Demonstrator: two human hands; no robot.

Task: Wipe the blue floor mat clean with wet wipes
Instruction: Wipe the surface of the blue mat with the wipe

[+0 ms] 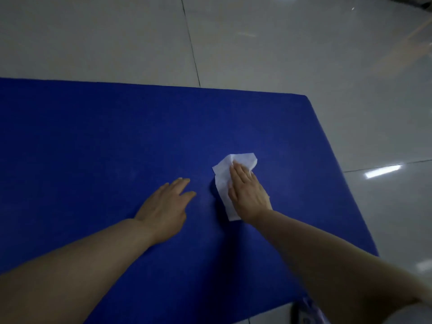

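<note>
Blue mat (93, 136): R hand (247, 190) flat on wipe (223, 174)

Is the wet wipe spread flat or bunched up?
Mostly spread: the wet wipe lies flat on the blue mat under the right hand, its far edge slightly crumpled.

Indoor room with a hard tiled floor (257, 43), exact kind not clear from the view. Large pale grey glossy tiles, split by thin dark grout lines (190, 40), with streaks of overhead light reflected (383, 170) in the polish. Blue floor mat (117, 136) spread flat straight on the tiles, its far right corner rounded. No furniture or walls in sight. Dim, cool lighting overall. At the bottom right edge, part of a pale printed package (311, 314), too blurred to identify.
</note>
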